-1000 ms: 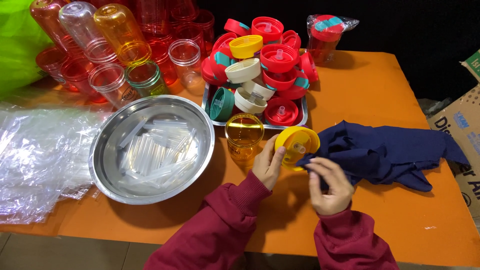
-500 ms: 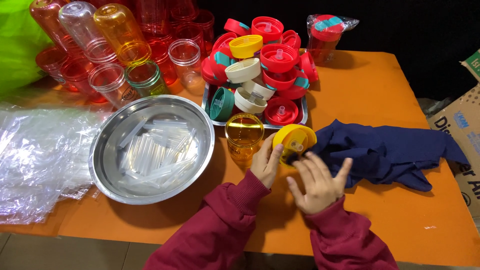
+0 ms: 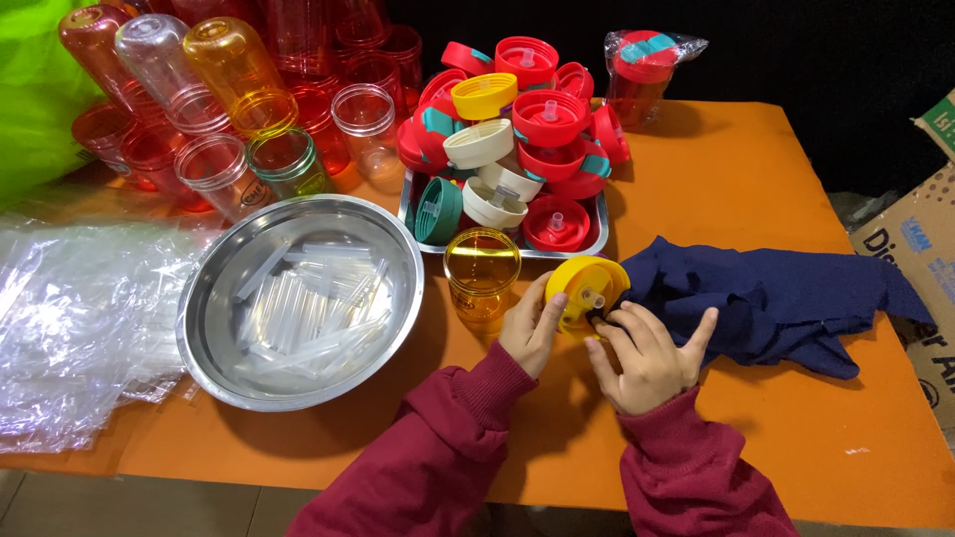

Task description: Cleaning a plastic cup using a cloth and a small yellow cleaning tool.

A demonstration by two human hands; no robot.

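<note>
Right hand [image 3: 652, 363] lowered; both hands' fingers grip yellow lid [image 3: 587, 290] beside cloth [image 3: 786, 303].

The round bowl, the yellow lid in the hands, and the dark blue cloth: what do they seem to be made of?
Bowl: likely stainless steel, its polished wall mirroring light.
Yellow lid, held by the left hand and touched by the right hand: apparently moulded plastic, opaque with a soft gloss.
Dark blue cloth: soft fabric, matte and wrinkled; perhaps knit cotton.
</note>
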